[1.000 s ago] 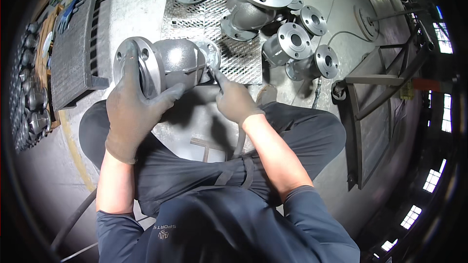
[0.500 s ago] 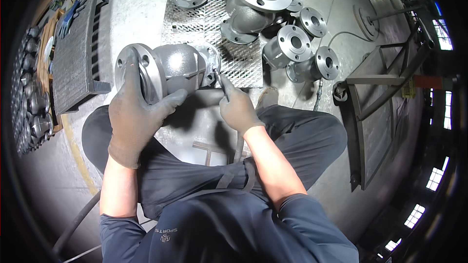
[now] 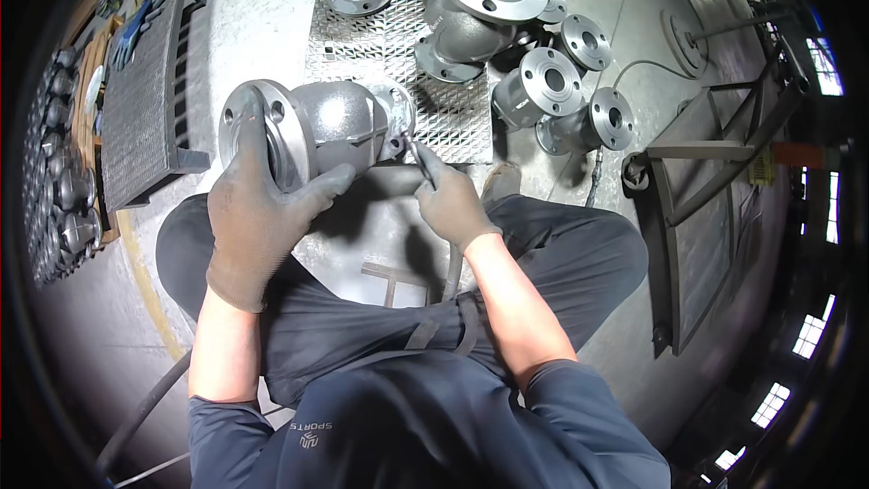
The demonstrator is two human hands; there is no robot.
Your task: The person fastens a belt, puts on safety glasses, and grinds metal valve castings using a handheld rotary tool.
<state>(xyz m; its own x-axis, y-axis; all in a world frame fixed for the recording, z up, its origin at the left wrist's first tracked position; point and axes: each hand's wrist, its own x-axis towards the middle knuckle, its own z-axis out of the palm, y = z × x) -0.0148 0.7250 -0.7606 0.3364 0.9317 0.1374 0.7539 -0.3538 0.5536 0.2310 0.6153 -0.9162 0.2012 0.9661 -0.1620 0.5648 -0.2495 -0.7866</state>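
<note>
A grey cast metal valve body (image 3: pixel 337 118) with machined flanges lies on its side in front of me. My gloved left hand (image 3: pixel 262 222) holds its left flange (image 3: pixel 294 138), the index finger laid over the flange face and the thumb spread toward the body. In my gloved right hand (image 3: pixel 453 204) is a slim dark hand tool (image 3: pixel 422 156). Its thin tip is at the lower edge of the right flange (image 3: pixel 398 113), by a bolt hole; whether it touches I cannot tell. My palm hides the tool's rear end.
More flanged valve bodies (image 3: pixel 462 27) stand beyond, on a metal tread plate (image 3: pixel 444 122) and the floor to its right. A dark metal bench (image 3: pixel 140 104) is at left, near stacked castings (image 3: pixel 72 190). A metal frame (image 3: pixel 697 244) stands at right. A hose (image 3: pixel 453 272) runs between my legs.
The whole view has shifted slightly. My left hand keeps its hold on the flange, and the tool in my right hand stays by the lower edge of the right flange.
</note>
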